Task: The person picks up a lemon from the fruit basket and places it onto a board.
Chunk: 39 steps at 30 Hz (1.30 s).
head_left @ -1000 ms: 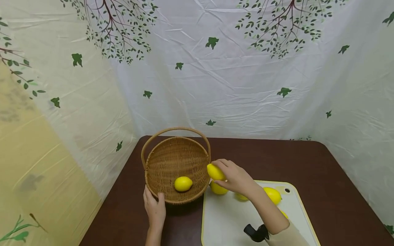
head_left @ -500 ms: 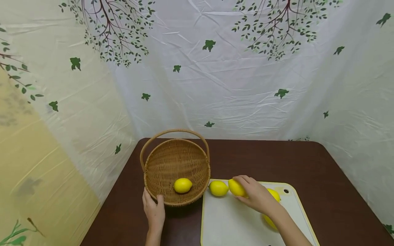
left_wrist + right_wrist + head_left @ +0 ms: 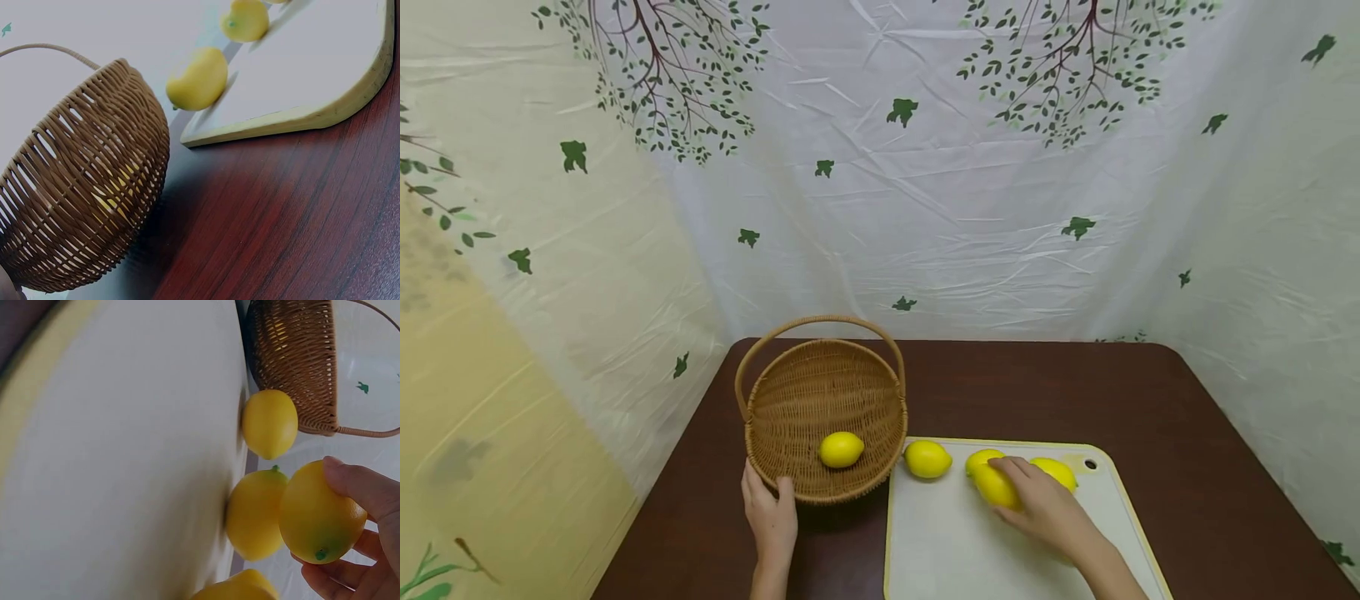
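Observation:
In the head view, my left hand [image 3: 771,518] holds the near left rim of a round wicker basket [image 3: 820,392], thumb over the edge. The basket leans with its mouth toward me, a lemon [image 3: 841,450] inside. Over the white cutting board [image 3: 947,550] my right hand [image 3: 1048,504] grips another lemon [image 3: 322,512], thumb on one side and fingers behind. This held lemon overlaps a lemon [image 3: 256,514] on the board. A lemon [image 3: 928,459] sits at the board's far left corner and one [image 3: 1055,473] behind my right hand.
The dark brown table [image 3: 1030,383] extends around the board and basket. A tall arched handle [image 3: 820,319] rises from the basket. Behind the table hangs a white curtain [image 3: 1000,250] printed with leaves.
My right hand has moved from beside the basket's right rim, rightward and toward me over the board, gripping a lemon. My left hand stays on the basket.

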Motion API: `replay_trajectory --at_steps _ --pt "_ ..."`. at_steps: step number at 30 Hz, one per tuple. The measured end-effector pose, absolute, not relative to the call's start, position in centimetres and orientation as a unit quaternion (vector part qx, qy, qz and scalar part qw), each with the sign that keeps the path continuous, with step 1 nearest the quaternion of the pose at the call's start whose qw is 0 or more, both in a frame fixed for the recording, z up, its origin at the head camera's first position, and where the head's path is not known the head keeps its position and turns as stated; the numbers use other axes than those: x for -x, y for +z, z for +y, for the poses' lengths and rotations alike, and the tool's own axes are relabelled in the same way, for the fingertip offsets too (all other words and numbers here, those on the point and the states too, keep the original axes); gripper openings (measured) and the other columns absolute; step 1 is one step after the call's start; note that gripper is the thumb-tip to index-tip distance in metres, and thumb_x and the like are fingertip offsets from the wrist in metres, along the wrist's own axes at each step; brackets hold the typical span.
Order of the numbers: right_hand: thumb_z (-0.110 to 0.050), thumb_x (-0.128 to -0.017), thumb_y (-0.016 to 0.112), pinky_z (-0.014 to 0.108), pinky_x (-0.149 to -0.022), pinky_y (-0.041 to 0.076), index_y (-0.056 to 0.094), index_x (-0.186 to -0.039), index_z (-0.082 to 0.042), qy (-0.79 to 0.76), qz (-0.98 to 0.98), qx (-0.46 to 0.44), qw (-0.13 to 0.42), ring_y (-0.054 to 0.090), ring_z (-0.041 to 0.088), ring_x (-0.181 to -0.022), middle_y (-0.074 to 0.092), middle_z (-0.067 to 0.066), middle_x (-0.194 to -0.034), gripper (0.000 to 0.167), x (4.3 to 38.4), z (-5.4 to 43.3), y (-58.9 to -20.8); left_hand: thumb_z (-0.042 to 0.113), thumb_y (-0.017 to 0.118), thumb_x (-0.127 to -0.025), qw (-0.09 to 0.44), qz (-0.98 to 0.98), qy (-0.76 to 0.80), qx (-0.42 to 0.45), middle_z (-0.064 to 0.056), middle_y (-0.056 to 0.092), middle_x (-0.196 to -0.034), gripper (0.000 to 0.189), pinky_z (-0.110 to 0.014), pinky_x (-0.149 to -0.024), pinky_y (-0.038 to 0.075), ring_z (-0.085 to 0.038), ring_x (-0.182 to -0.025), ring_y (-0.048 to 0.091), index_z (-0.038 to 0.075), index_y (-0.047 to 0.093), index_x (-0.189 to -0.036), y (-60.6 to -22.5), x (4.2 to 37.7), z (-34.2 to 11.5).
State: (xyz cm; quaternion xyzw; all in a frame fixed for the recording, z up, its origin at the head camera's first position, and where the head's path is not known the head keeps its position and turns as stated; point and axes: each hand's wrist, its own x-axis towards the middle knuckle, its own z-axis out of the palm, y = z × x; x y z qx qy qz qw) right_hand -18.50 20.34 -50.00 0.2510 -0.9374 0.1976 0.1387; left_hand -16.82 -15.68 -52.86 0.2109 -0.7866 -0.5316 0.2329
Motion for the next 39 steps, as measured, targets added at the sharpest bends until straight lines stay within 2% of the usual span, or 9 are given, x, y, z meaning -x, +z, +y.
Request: replay_trajectory --at_steps 5,12,16,27,39 --pt "-0.021 -0.061 0.082 0.039 -0.081 0.047 0.061 -0.111 -0.009 0.197 -0.935 -0.253 0.153 0.06 0.021 -0.094 0.062 0.002 -0.105 0.056 17.8 20.6 -51.3 0.011 0.045 -0.087 0.24 -0.786 -0.528 -0.214 -0.024 0.019 -0.144 0.068 -0.056 -0.096 0.025 -0.042 -0.128 0.024 -0.001 0.012 -0.146 -52.7 16.7 -15.6" --pt "-0.022 -0.055 0.085 0.034 -0.07 0.049 0.062 -0.106 -0.008 0.177 -0.914 -0.299 0.21 0.058 0.014 -0.08 0.06 -0.002 -0.094 0.058 17.3 20.8 -53.1 0.012 0.044 -0.088 0.221 -0.787 -0.53 -0.224 -0.025 0.017 -0.145 0.069 -0.056 -0.096 0.025 -0.042 -0.128 0.024 0.0 0.01 -0.146 -52.7 16.8 -15.4" --pt "-0.023 -0.053 0.085 0.035 -0.068 0.048 0.062 -0.105 -0.008 0.165 -0.905 -0.317 0.231 0.058 0.014 -0.08 0.06 -0.001 -0.093 0.059 17.2 20.8 -53.7 0.013 0.044 -0.088 0.215 -0.788 -0.53 -0.228 -0.025 0.017 -0.145 0.069 -0.056 -0.097 0.025 -0.042 -0.129 0.024 0.0 0.01 -0.146 -52.6 16.7 -15.4" --pt "-0.028 -0.06 0.082 0.036 -0.068 0.047 0.06 -0.109 -0.009 0.155 -0.923 -0.3 0.186 0.055 0.013 -0.084 0.058 -0.003 -0.096 0.057 16.7 20.5 -53.8 0.013 0.043 -0.088 0.202 -0.787 -0.534 -0.234 -0.025 0.016 -0.145 0.069 -0.056 -0.097 0.023 -0.042 -0.129 0.022 0.0 0.008 -0.146 -52.4 16.7 -15.4" --pt "-0.03 -0.059 0.081 0.038 -0.072 0.046 0.061 -0.11 -0.009 0.149 -0.915 -0.305 0.216 0.054 0.014 -0.086 0.057 -0.001 -0.098 0.06 16.8 20.6 -54.1 0.014 0.043 -0.088 0.198 -0.787 -0.534 -0.235 -0.026 0.015 -0.145 0.07 -0.058 -0.096 0.023 -0.043 -0.129 0.021 -0.001 0.007 -0.146 -52.3 16.8 -15.5"
